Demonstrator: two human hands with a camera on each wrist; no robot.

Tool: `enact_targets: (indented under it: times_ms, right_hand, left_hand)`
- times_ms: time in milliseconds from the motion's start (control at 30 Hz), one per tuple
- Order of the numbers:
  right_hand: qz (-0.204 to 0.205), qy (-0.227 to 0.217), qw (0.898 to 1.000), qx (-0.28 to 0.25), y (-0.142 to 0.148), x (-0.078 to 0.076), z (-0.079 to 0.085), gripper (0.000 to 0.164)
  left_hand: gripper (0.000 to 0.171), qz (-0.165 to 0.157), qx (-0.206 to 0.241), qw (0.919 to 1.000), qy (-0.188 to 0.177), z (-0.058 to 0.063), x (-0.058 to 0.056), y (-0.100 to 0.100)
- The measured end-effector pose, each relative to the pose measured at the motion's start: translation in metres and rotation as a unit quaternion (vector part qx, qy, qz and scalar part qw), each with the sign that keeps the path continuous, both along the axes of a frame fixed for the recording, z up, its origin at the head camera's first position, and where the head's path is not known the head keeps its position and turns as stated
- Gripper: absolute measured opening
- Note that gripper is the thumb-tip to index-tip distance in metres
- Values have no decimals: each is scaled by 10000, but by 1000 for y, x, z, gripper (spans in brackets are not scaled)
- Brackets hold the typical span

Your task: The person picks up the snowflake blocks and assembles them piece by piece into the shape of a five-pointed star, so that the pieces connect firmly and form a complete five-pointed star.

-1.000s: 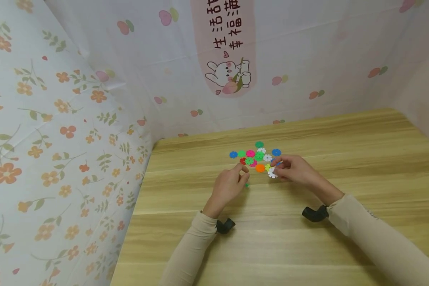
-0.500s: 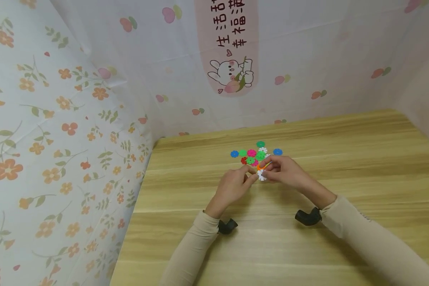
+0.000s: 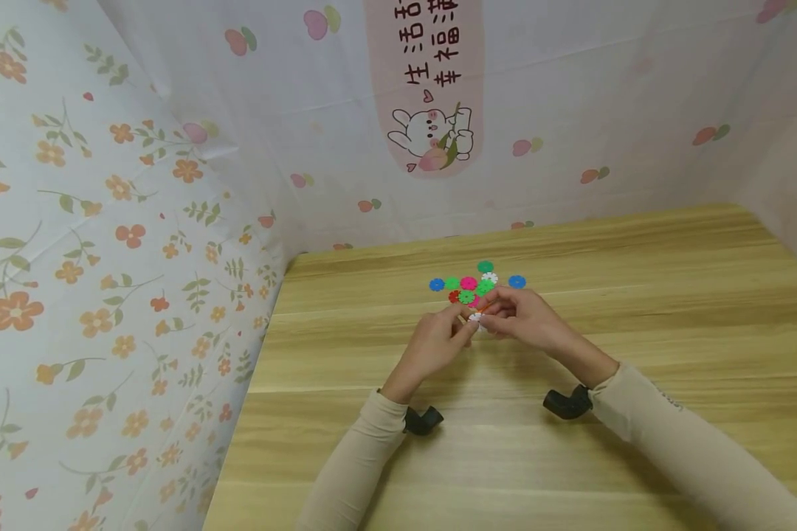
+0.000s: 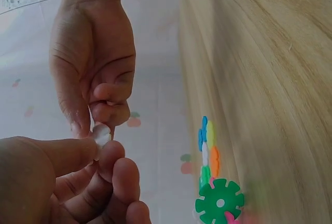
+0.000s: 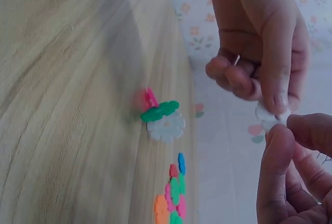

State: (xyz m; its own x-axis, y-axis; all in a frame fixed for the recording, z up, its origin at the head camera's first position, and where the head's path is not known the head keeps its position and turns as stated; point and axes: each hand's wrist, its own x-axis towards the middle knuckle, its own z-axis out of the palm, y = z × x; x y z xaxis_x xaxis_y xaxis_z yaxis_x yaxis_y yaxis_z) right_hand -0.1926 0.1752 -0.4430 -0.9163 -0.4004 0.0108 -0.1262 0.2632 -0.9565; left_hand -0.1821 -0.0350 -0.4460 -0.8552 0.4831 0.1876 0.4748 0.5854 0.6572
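The left hand (image 3: 433, 341) and right hand (image 3: 526, 318) now meet, both pinching a white disc (image 3: 475, 318); a second ago the left was apart from it.

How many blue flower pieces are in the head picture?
2: one blue flower piece at the left, another at the right, beyond the right hand. That hand may hide more.

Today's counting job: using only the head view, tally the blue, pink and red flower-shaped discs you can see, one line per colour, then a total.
Blue discs: 2
Pink discs: 2
Red disc: 1
Total: 5
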Motion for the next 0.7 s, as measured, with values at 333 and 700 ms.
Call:
enact_targets:
  times_ms: [333, 700]
  right_hand:
    - [-847, 108, 9963, 113, 17, -16, -8, 29]
    - [-1290, -227, 9906, 388, 20, -47, -35, 36]
  left_hand:
    - [13, 373, 250, 9974, 557, 0, 1, -8]
    - [14, 628, 522, 9922, 942, 0, 1, -15]
